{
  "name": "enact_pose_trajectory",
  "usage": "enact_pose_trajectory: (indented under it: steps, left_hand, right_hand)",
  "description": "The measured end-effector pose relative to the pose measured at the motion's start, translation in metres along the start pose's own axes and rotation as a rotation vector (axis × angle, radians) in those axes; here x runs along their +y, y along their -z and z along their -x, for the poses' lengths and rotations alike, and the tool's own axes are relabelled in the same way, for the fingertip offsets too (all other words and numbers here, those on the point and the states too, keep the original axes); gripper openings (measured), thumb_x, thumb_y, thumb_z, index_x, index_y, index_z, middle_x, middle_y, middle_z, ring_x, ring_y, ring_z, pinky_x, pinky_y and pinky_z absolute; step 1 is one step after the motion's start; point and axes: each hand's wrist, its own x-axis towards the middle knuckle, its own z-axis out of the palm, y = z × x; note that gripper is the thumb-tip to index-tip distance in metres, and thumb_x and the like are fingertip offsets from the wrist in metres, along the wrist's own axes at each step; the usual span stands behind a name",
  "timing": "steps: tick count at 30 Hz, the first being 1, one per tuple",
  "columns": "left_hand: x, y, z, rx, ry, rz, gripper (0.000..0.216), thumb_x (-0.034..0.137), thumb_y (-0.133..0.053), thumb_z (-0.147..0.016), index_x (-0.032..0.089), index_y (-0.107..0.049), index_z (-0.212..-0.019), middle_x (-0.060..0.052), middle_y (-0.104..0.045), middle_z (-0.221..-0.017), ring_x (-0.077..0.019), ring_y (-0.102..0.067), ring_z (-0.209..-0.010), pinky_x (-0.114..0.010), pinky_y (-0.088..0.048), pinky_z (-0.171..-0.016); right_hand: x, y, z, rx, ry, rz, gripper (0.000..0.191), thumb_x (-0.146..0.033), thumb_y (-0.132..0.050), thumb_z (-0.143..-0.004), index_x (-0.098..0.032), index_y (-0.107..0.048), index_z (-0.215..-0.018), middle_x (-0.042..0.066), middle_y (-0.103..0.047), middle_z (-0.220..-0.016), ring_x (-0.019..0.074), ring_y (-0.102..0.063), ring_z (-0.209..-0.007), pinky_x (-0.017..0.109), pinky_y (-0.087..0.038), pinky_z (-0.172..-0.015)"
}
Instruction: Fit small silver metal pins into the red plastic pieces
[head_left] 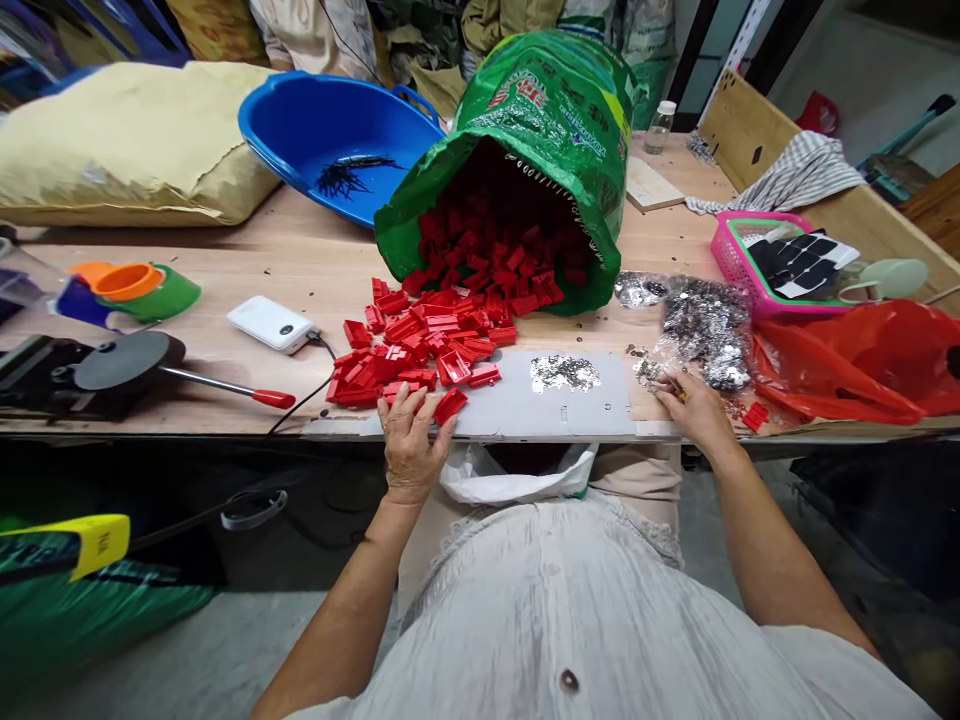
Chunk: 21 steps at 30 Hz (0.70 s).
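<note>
My left hand (412, 440) is at the near edge of a heap of red plastic pieces (427, 340), its fingers apart and resting on them. One loose red plastic piece (451, 405) lies by its thumb and index finger; no firm grip on it shows. On the right, my right hand (697, 410) has its fingers drawn together beside small shiny metal pieces (646, 368). Something small and yellowish shows at those fingertips, too small to name. Between the hands, a grey board (517, 410) carries a flat pile of silvery metal pieces (566, 373).
A green sack (555, 90) lies tipped, spilling red pieces. Behind stand a blue basin (277, 120) and a stuffed tan sack (135, 140). Left are a white power bank (270, 324) and a red-tipped lever (271, 398). Right are a pink basket (727, 255) and a red bag (862, 360).
</note>
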Motion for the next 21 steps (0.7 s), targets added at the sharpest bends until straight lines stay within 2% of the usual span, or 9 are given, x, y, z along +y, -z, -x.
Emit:
enact_pose_trajectory:
  steps: [5,10,13,15,18,21]
  left_hand:
    - [0.002,0.001,0.001,-0.044,0.069,0.006,0.037,0.042,-0.059,-0.089,0.017,-0.065,-0.115,-0.016,-0.063,-0.125,-0.0331,-0.044,-0.138,-0.058,-0.017,-0.120]
    - [0.003,0.000,0.000,-0.054,0.048,0.034,0.036,0.044,-0.056,-0.092,0.018,-0.066,-0.115,-0.012,-0.072,-0.108,-0.0314,-0.050,-0.133,-0.060,-0.013,-0.120]
    - [0.004,0.003,-0.002,-0.040,0.038,0.051,0.036,0.044,-0.056,-0.092,0.018,-0.066,-0.114,-0.012,-0.073,-0.107,-0.0308,-0.053,-0.131,-0.060,-0.013,-0.120]
    - [0.007,0.007,-0.005,-0.017,0.027,0.078,0.036,0.043,-0.057,-0.091,0.017,-0.066,-0.113,-0.012,-0.073,-0.108,-0.0303,-0.054,-0.129,-0.059,-0.015,-0.121]
    - [0.018,0.017,-0.010,-0.012,0.062,0.162,0.036,0.043,-0.059,-0.090,0.017,-0.066,-0.112,-0.012,-0.072,-0.111,-0.0296,-0.056,-0.127,-0.057,-0.020,-0.120]
    - [0.040,0.025,-0.016,-0.063,0.226,0.354,0.038,0.044,-0.062,-0.087,0.018,-0.066,-0.114,-0.012,-0.069,-0.119,-0.0280,-0.059,-0.124,-0.051,-0.035,-0.115]
  right_hand:
    - [-0.002,0.002,0.003,-0.024,-0.008,0.038,0.014,-0.031,-0.058,-0.084,-0.023,-0.067,-0.092,0.004,-0.073,-0.092,0.0220,-0.065,-0.083,0.033,-0.047,-0.076]
    - [-0.003,0.004,0.009,0.061,0.015,0.111,0.016,-0.030,-0.057,-0.085,-0.022,-0.067,-0.094,0.007,-0.072,-0.094,0.0247,-0.065,-0.085,0.036,-0.047,-0.077]
    - [0.002,0.009,0.014,0.008,0.100,0.047,0.017,-0.030,-0.055,-0.087,-0.023,-0.068,-0.095,0.007,-0.072,-0.098,0.0247,-0.065,-0.091,0.036,-0.048,-0.081]
    - [0.007,0.014,0.017,-0.001,0.097,-0.024,0.019,-0.031,-0.055,-0.087,-0.023,-0.069,-0.098,0.006,-0.072,-0.101,0.0239,-0.065,-0.093,0.036,-0.049,-0.082]
    - [0.011,0.020,0.019,0.057,0.030,-0.041,0.023,-0.032,-0.054,-0.089,-0.022,-0.070,-0.102,0.007,-0.072,-0.105,0.0244,-0.066,-0.094,0.037,-0.049,-0.084]
    - [0.009,0.020,0.015,0.045,0.038,-0.017,0.025,-0.033,-0.055,-0.088,-0.022,-0.071,-0.105,0.007,-0.073,-0.107,0.0248,-0.067,-0.096,0.038,-0.050,-0.086]
